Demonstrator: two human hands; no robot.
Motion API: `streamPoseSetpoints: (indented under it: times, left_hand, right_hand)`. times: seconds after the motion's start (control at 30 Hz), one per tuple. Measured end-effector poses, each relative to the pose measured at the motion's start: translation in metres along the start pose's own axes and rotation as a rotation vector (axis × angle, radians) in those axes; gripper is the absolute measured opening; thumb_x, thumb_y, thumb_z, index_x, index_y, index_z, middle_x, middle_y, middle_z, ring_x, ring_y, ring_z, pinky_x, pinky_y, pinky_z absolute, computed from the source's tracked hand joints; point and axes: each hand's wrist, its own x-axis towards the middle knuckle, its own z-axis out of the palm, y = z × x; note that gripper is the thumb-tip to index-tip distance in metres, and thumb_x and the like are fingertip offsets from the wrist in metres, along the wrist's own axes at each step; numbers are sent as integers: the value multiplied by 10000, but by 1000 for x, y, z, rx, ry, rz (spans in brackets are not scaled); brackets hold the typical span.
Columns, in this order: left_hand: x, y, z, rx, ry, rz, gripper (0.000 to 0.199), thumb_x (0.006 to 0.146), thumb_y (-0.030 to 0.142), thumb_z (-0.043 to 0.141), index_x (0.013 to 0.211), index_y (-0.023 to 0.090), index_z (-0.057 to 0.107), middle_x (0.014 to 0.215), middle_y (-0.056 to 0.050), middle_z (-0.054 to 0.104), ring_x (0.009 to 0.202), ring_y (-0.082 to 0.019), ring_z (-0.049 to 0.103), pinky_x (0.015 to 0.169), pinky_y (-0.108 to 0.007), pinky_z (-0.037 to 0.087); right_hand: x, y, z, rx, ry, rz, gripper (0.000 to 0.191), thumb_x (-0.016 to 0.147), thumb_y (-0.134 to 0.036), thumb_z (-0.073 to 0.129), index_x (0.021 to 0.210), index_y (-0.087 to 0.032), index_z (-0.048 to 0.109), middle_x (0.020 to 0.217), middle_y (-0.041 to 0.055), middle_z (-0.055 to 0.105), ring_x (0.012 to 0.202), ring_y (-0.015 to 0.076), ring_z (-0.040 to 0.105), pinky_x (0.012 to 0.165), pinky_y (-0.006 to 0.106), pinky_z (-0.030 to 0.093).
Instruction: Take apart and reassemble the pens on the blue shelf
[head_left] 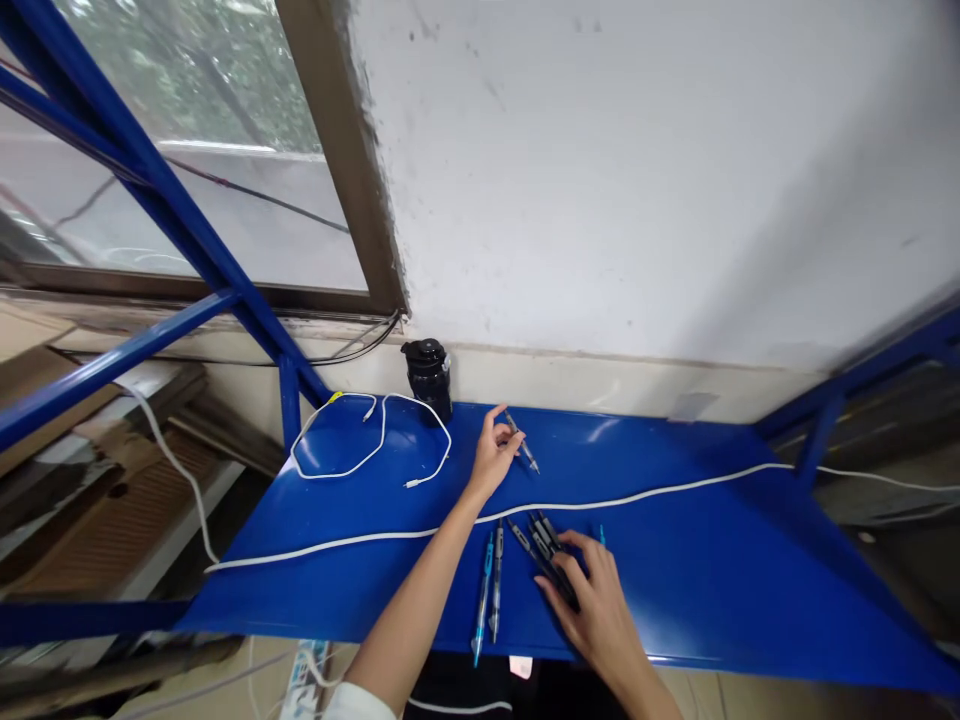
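My left hand (495, 458) reaches toward the back of the blue shelf (697, 560), thumb and fingers closed on a grey and clear pen (529, 456). My right hand (596, 597) is nearer the front edge, its fingers curled over several black pens (541, 542) that lie in a bunch; their lower ends are partly hidden by it. Between my forearms, a light-blue pen (484, 597) and a grey clear pen (497, 585) lie side by side. The tip of another blue pen (601, 535) shows just beyond my right hand, the remainder hidden.
A white cable (660, 490) crosses the shelf from side to side, passing under my left forearm. Another white cable (337, 474) lies looped at the back left, near a black bottle (430, 375). Blue metal bars (195, 240) and a window stand left; a white wall rises behind.
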Motion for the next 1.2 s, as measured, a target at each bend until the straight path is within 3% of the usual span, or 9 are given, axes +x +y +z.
streamPoseSetpoints:
  times: [0.2,0.4,0.53,0.67,0.8,0.93,1.03,1.1,1.2]
  left_hand:
    - [-4,10,-7,313,-50,99,597,918,224,684,1488,228,508,790,56,640,733,-139,653,768,-257,514]
    - [-9,22,-16,944,-70,176,386,951,233,645,1335,256,614,818,18,679,809,-204,679,792,-313,496]
    - [-10,23,-18,1056,-74,206,245,964,228,649,1209,231,666,814,-32,687,961,-279,676,942,-402,483]
    - [-9,20,-16,1144,-61,222,209,997,228,607,1199,204,656,1029,-99,735,1103,-321,644,1034,-461,454]
    - [-11,16,-12,1202,-43,222,207,1020,217,562,1201,195,659,1171,-131,704,1152,-329,617,1040,-473,457]
    - [-6,23,-1,1236,-18,220,352,976,165,580,1323,146,636,1252,-193,648,1203,-377,593,1040,-524,464]
    - [4,35,16,1139,-52,275,442,956,138,587,1395,187,612,1347,-179,631,1285,-364,576,1091,-519,460]
    - [12,40,32,756,-118,314,368,1009,173,540,1362,213,639,1349,-155,671,1307,-319,606,1133,-498,462]
    - [18,37,54,43,-185,163,387,1037,264,554,1417,227,622,1384,-148,717,1292,-284,684,1136,-482,498]
  right_hand:
    - [6,-14,-7,59,19,31,97,1017,-202,618,1055,-288,595,1156,107,698,1068,337,721,847,537,624]
    - [5,-16,-2,60,74,21,82,1022,-208,610,1017,-284,579,1104,99,715,1006,332,728,797,542,628]
    - [1,-13,3,32,112,12,97,1015,-200,610,1033,-294,619,1114,100,731,1036,354,740,825,570,631]
    - [-3,-7,1,56,123,40,63,1033,-235,608,1052,-280,648,1118,99,739,1032,336,747,831,541,639]
    - [2,4,-4,190,198,164,101,1084,-299,536,1082,-266,632,1092,117,736,990,306,752,813,472,642]
    - [28,25,-8,342,224,270,136,1125,-335,465,1116,-262,580,884,58,721,767,240,731,695,359,614]
    - [64,47,-6,377,243,275,211,1135,-387,443,1231,-235,554,863,42,701,696,211,701,641,318,592]
    - [94,63,-1,347,222,254,307,1141,-416,419,1309,-200,558,940,77,730,734,212,713,674,322,592]
    - [138,87,12,260,58,158,366,1162,-413,342,1168,-194,636,757,15,685,584,175,627,587,274,502]
